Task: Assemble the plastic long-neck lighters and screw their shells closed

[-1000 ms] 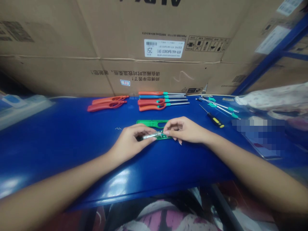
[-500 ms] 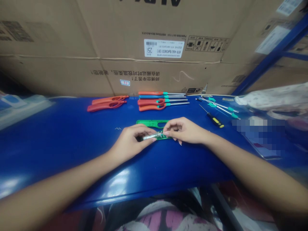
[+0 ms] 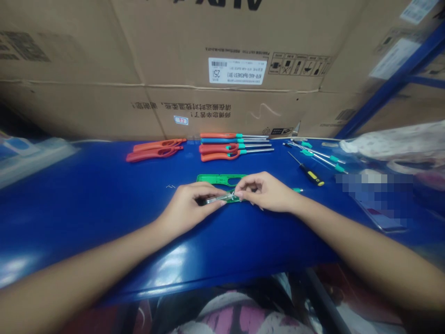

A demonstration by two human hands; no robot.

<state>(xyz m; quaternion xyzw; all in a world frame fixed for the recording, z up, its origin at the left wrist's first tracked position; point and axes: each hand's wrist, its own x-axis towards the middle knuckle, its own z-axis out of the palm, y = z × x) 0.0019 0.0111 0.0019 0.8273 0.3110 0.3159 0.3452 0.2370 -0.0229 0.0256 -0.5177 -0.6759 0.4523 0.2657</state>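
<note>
left hand (image 3: 191, 200): gripping clear tube (image 3: 214, 198) over green shell (image 3: 231, 198)
right hand (image 3: 263, 191): pinching its end
behind: four lighters (image 3: 217, 156), screwdriver (image 3: 312, 175) off right
carton label (image 3: 238, 70): "kfr-46g/bpr3aes1 (b1)", upside down

Dim, even light around you, white glare on your glossy blue tabletop (image 3: 215, 246) toward its front edge, darker shadow below it, smeared, stretched side edges, pixelated patch (image 3: 377, 195) to your right.

Green casing (image 3: 212, 178), blue tabletop (image 3: 222, 246)

A large cardboard box (image 3: 187, 65) bearing a white label (image 3: 238, 71) stands behind the blue table (image 3: 86, 195).
</note>
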